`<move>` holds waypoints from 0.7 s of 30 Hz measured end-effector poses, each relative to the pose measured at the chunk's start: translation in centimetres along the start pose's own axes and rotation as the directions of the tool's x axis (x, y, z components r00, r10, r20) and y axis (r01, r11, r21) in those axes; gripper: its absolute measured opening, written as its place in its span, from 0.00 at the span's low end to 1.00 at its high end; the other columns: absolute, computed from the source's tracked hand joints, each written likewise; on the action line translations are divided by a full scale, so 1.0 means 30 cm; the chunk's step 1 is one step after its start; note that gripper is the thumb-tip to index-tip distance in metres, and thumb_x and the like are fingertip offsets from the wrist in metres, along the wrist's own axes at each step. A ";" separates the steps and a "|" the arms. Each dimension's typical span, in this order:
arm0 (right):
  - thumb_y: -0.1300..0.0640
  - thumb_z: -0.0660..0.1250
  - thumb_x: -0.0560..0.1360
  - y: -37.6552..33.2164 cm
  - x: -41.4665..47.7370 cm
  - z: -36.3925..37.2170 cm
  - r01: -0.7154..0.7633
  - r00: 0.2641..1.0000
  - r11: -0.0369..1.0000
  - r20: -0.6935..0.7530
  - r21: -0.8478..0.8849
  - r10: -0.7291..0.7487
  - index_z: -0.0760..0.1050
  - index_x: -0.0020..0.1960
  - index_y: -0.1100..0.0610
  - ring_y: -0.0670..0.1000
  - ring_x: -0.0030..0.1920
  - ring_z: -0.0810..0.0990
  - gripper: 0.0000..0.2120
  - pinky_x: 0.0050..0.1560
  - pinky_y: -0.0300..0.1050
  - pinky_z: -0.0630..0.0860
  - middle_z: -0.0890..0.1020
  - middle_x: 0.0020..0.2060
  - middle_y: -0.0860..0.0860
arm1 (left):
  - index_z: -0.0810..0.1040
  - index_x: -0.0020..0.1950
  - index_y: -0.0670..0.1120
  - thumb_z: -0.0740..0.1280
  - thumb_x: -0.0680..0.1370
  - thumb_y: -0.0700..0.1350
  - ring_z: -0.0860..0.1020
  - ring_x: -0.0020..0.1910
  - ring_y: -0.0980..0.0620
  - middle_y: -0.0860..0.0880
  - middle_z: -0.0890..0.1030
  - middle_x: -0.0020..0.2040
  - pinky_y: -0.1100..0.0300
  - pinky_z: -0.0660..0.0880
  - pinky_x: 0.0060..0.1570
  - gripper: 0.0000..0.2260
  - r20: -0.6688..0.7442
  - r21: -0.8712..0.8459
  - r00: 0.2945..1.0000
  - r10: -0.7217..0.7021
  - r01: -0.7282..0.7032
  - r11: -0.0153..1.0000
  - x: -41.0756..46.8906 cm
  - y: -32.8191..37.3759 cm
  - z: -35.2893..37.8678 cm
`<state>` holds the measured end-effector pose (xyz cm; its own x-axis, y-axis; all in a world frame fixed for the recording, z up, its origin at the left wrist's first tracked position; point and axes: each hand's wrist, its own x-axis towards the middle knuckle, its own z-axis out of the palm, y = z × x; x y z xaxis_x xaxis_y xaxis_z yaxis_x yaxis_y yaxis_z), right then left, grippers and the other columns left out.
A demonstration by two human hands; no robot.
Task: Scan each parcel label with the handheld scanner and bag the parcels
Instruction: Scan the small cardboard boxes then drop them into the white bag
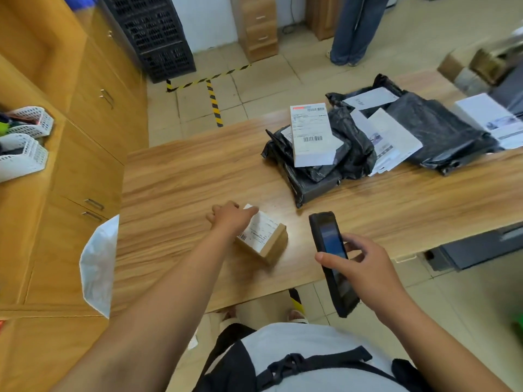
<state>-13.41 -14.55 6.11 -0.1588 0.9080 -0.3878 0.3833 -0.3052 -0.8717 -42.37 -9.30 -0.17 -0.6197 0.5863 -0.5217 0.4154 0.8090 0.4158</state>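
A small brown cardboard parcel (267, 239) with a white barcode label on top sits on the wooden table (175, 179) near its front edge. My left hand (230, 217) grips the parcel's far left corner, fingers curled over its top edge. My right hand (359, 260) holds the black handheld scanner (331, 258) just right of the parcel, screen up, its top end pointing away from me. Farther back, a white labelled parcel (311, 135) lies on a pile of black plastic bags (319, 171).
More black bags (435, 131) and white parcels (393, 140) spread along the table's right side. A white bag (97, 267) hangs at the table's left end beside wooden cabinets (93, 137). White baskets (22, 157) sit at left. A person's legs (356, 26) stand beyond the table.
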 end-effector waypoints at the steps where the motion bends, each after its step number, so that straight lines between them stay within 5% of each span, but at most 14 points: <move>1: 0.30 0.76 0.55 0.009 -0.009 -0.013 -0.005 1.000 1.000 -0.010 0.005 0.005 0.75 0.67 0.46 0.46 0.45 0.80 0.43 0.39 0.41 0.75 0.79 0.56 0.45 | 0.70 0.72 0.49 0.68 0.71 0.68 0.55 0.73 0.39 0.43 0.62 0.73 0.45 0.65 0.64 0.36 0.016 0.064 0.999 0.030 -0.031 0.997 0.005 0.032 0.008; 6: 0.42 0.81 0.64 0.059 -0.029 -0.077 -0.040 0.996 0.998 -0.082 0.045 0.043 0.76 0.67 0.48 0.52 0.47 0.81 0.35 0.45 0.53 0.82 0.79 0.57 0.50 | 0.72 0.69 0.54 0.73 0.70 0.62 0.58 0.73 0.40 0.44 0.62 0.74 0.45 0.64 0.66 0.30 0.146 0.300 0.933 0.329 -0.359 0.884 -0.033 0.168 0.075; 11: 0.42 0.80 0.65 0.081 -0.027 -0.106 -0.061 0.990 0.995 -0.125 0.084 0.071 0.74 0.71 0.51 0.56 0.51 0.81 0.38 0.53 0.62 0.82 0.79 0.59 0.53 | 0.72 0.67 0.63 0.75 0.71 0.57 0.51 0.78 0.46 0.51 0.56 0.79 0.41 0.53 0.75 0.25 0.367 0.236 0.684 0.630 -0.724 0.648 -0.140 0.156 0.096; 17: 0.42 0.80 0.66 0.085 -0.007 -0.106 -0.077 0.986 0.996 -0.144 0.050 0.083 0.74 0.71 0.51 0.51 0.50 0.80 0.36 0.46 0.52 0.81 0.78 0.58 0.50 | 0.63 0.74 0.63 0.78 0.66 0.58 0.54 0.77 0.47 0.52 0.56 0.78 0.46 0.57 0.74 0.40 0.174 0.049 0.811 0.558 -0.573 0.818 -0.223 -0.086 0.083; 21: 0.43 0.80 0.66 0.066 0.006 -0.107 -0.102 0.988 0.994 -0.113 0.046 0.107 0.76 0.67 0.50 0.57 0.55 0.80 0.32 0.53 0.62 0.82 0.78 0.57 0.50 | 0.53 0.76 0.67 0.79 0.63 0.60 0.54 0.76 0.49 0.55 0.52 0.77 0.46 0.58 0.74 0.49 0.154 0.103 0.822 0.549 -0.565 0.818 -0.265 -0.229 0.147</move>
<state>-9.76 -14.07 5.26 -0.0128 0.8968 -0.4422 0.3552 -0.4093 -0.8404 -37.37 -19.34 -2.16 -0.1792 0.9320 -0.3152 0.7592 0.3347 0.5582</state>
